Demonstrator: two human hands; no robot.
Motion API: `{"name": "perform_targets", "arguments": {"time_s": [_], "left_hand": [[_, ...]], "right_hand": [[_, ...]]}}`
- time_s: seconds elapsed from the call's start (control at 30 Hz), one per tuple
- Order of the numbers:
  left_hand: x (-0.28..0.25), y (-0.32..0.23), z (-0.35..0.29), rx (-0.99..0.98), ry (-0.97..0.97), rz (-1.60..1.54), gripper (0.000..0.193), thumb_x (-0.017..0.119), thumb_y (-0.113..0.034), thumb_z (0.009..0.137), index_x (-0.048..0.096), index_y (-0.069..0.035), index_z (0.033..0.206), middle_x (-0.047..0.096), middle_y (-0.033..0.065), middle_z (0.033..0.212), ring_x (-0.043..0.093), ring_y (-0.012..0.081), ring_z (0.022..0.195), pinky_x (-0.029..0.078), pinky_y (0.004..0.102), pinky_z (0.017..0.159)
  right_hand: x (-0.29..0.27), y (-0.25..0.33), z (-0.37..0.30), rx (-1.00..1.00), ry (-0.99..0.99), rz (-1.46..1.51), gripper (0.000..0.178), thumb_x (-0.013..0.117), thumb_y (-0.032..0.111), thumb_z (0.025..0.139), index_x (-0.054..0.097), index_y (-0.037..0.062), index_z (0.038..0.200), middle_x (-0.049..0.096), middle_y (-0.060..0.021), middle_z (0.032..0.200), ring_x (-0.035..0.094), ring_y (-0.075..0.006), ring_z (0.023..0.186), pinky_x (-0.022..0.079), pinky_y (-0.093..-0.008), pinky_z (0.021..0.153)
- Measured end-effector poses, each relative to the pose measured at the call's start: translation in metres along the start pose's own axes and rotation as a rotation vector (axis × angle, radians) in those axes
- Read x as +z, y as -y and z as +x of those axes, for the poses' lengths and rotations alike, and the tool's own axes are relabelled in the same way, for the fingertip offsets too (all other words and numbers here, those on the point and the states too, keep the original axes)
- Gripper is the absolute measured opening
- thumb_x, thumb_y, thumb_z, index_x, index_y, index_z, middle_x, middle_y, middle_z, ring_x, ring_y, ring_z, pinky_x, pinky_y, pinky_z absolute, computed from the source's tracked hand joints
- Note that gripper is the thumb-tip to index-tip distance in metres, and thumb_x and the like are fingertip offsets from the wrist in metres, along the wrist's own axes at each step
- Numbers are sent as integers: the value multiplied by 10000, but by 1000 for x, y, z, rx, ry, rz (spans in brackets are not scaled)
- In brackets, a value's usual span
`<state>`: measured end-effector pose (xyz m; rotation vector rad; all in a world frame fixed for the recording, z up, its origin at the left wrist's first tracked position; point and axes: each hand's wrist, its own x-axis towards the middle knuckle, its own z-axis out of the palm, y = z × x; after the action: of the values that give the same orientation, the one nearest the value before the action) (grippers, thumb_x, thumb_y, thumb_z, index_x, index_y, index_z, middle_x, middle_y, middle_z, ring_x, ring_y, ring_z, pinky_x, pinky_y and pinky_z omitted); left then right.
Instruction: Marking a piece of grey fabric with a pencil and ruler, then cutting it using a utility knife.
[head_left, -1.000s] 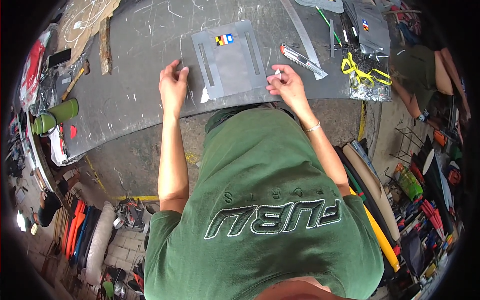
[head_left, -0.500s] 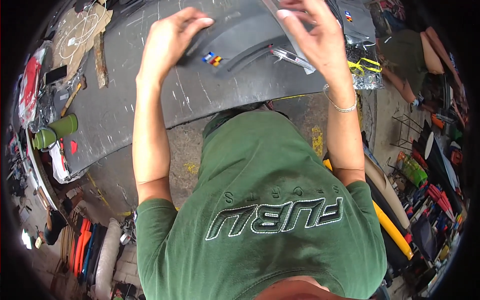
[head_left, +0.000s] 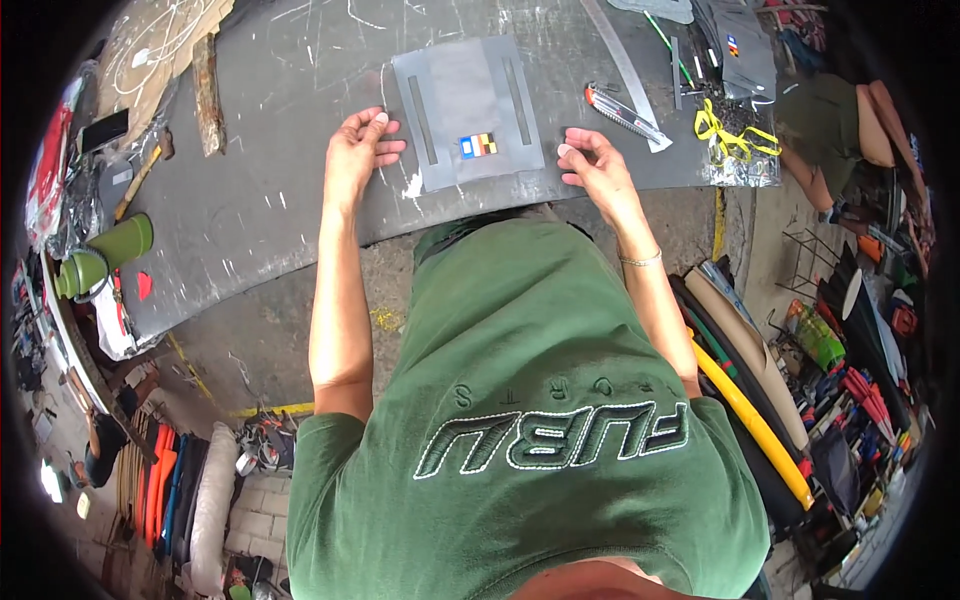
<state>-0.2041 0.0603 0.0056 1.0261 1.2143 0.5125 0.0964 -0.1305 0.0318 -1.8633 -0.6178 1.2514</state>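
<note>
A grey panel (head_left: 470, 110) is showing two paler grey stripes and a small blue, yellow and brown patch (head_left: 478, 145) — it is lying on a dark grey, white-scratched board (head_left: 270, 190); a yellow ribbon (head_left: 722, 130) is gleaming nearby

Green short-sleeved tee, thin bracelet (head_left: 640, 259), probably metal.

One head-worn fisheye looks steeply down, close over the person's chest, onto the dark worktable (head_left: 270, 200).
</note>
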Motion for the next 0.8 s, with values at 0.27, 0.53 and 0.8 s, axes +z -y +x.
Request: {"name": "perform_targets", "arguments": {"time_s": [0.27,0.53,0.8], "left_hand": [[-3,1,4,-26,3,35,456,695,-186,996,536,36,1360,737,154,1071,747,195,832,612,298,692],[1,-17,0,17,-35,384,360,756,-245,952,659,6,1192,764,108,949,731,132,777,595,267,629],[-2,-15,7,-18,-29,286,310,739,-253,965,677,-1,1133,745,91,902,714,140,730,585,258,606]], "right_hand": [[32,5,16,29,-78,20,539,767,244,931,560,-12,1358,639,-120,1212,685,-183,963,596,-314,801],[70,22,10,-267,-331,-921,738,891,245,763,557,34,1387,679,-150,1142,692,-291,995,566,-402,903],[76,38,8,29,-218,-695,683,900,200,728,571,17,1298,680,-144,1087,672,-326,1069,531,-431,927]]}}
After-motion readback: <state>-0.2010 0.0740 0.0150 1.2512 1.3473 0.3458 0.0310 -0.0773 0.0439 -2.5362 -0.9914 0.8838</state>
